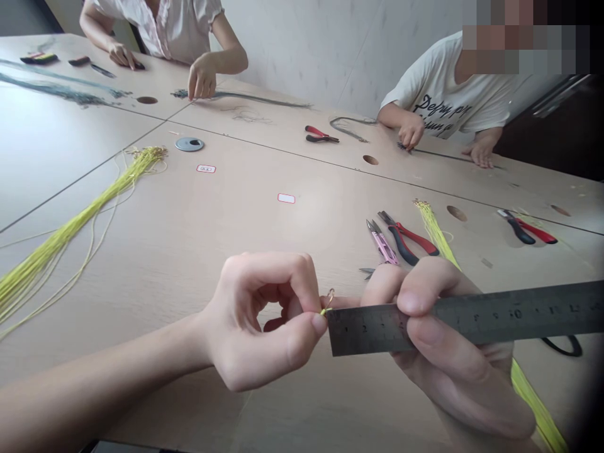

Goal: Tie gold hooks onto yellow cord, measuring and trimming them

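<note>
Above the near side of the pale wooden table [207, 233], a person has both bare hands raised close together. The left hand [271, 321] is curled into a ring, thumb and forefinger pinching a tiny bit of yellow cord [323, 312]; a small metal loop [331, 294] stands up from it, just past the fingertips. The right hand [453, 340] grips a steel ruler [528, 311] between thumb and fingers, nearly level, its far end running off to the right. The ruler's left end sits right at the pinched cord, though I can't tell whether the two actually touch.

Just beyond the right hand, a pair of pink snips [383, 244] lies beside red-and-black pliers [409, 239]. A bundle of yellow cords [436, 229] passes beneath that hand and shows again below it. Over on the left lies a bigger yellow bundle [89, 217], spread toward the table's edge, with a round grey disc [189, 145] near its tip.

Across the table sit two other people: one has a hand [202, 75] on a bunch of dark cords [264, 99], the other has both hands down along a dark strand [448, 154].
</note>
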Available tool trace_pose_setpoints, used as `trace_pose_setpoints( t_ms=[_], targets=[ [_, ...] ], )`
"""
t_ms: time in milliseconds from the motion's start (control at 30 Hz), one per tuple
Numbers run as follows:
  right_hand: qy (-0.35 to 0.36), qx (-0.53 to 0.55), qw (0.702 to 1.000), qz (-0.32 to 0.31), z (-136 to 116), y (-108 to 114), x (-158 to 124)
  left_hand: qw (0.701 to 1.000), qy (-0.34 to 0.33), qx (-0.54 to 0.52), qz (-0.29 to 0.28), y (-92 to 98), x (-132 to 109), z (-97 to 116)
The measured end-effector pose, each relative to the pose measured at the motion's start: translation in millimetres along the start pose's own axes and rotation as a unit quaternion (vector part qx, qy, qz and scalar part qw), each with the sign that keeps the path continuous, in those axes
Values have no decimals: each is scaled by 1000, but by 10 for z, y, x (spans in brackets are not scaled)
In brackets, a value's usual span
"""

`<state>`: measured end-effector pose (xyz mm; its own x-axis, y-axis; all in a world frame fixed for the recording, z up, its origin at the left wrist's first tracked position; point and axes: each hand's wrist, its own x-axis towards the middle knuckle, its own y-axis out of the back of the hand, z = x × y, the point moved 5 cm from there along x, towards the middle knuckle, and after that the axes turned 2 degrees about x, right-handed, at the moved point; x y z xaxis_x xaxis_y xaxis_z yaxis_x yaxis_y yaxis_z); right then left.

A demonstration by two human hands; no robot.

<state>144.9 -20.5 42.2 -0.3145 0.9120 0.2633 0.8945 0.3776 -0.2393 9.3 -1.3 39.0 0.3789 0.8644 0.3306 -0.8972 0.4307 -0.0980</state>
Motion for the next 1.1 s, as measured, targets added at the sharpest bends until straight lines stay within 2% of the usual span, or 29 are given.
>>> trace_pose_setpoints(
  t_ms=[133, 300, 600, 1100],
  targets=[
    [7, 1, 1000, 9, -6, 6, -1, 1000, -1, 4, -1, 0, 0, 5],
    [-7, -11, 1000, -9, -12, 5, 8, 1000, -8, -3, -1, -3, -17, 3],
    [9, -7, 1000, 15, 9, 8, -9, 1000, -6, 2, 1, -4, -2, 6],
    [0, 15, 1000, 12, 26, 19, -38, 1000, -7, -10, 4, -3, -14, -5]
  ],
)
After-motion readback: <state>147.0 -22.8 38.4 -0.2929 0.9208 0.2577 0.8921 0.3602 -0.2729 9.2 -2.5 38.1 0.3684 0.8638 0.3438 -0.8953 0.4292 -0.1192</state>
